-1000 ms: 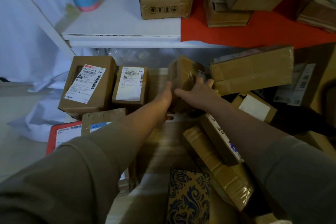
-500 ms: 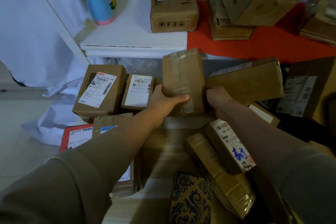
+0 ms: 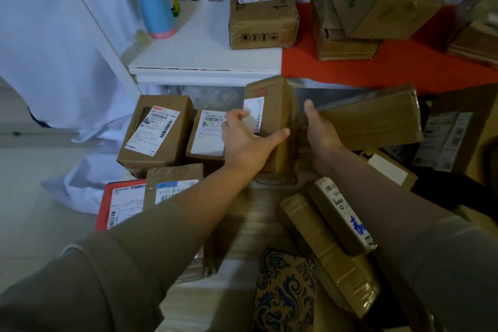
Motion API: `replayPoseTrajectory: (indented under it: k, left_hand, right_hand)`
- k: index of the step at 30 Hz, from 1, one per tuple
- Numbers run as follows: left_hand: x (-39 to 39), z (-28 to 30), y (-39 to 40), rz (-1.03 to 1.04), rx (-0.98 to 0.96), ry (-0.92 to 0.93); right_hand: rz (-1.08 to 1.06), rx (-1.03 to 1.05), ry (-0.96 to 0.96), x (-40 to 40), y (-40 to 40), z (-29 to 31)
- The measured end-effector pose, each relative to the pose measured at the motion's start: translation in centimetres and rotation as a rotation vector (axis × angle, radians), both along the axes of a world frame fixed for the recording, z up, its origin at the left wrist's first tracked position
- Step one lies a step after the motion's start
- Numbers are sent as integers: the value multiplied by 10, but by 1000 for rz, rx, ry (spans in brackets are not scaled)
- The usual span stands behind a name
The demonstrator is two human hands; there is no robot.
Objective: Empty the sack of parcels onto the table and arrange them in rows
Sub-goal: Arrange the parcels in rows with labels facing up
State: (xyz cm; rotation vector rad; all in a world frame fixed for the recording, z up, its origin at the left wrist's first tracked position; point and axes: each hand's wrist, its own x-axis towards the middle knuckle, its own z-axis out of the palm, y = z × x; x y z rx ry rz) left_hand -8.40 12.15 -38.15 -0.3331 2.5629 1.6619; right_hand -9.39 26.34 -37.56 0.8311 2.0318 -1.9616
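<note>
Two hands work one brown cardboard parcel (image 3: 272, 116) standing on end on the wooden table (image 3: 242, 224), third in the far row beside two labelled boxes (image 3: 159, 129). It is taped, with a white label and a red mark on its left face. The left hand (image 3: 248, 140) grips it, thumb across the front. The right hand (image 3: 320, 129) sits by its right side, fingers straight.

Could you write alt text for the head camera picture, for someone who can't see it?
A person's left hand grips a brown parcel stood on end among labelled boxes on a table, while the right hand rests open at its other side.
</note>
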Motion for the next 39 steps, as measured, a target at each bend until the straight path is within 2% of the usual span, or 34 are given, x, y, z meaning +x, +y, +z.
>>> replayPoseTrajectory:
  k: [2,4,6,8,10,14,17,19,21,24,29,32,35,39]
  left_hand:
    - [1,-1,6,43,-183,101]
    - [0,-3,8,20,-130,124]
    - [-2,-4,3,-13,-36,29]
    - [-2,-5,-5,-56,-70,-124]
    - [2,-9,-13,-63,-86,-201]
    - [10,-14,-18,-32,-54,-228]
    - [9,-13,-17,-69,-37,-242]
    - [9,-14,-16,-107,-12,-275]
    - [8,-17,-19,-104,-7,-278]
    - [6,-19,-28,-16,-99,-151]
    - [0,-11,-40,28,-262,-17]
    - [-6,-11,-51,50,-352,19]
    - [-8,-13,-61,16,-382,-78]
    - [-9,-17,-68,-25,-401,-163]
  right_hand:
    - [99,-57,44,-1,-7,3]
    - [190,-68,4,0,-11,2]
    - [216,-25,-42,1,-13,-5]
    - [250,69,-46,4,-15,-15]
    - [306,212,-64,8,-21,-21]
    - [323,312,-96,9,-36,-35]
    - [346,533,-140,9,-42,-38]
    - [317,600,-155,8,-40,-39]
    - [224,548,-154,7,-36,-38]
    - [91,393,-194,3,-31,-34]
    - [55,119,-301,0,-33,-36]
    - [90,88,-345,-2,-33,-48]
    - [93,92,-362,-7,-31,-60]
    - [71,113,-349,-6,-36,-46]
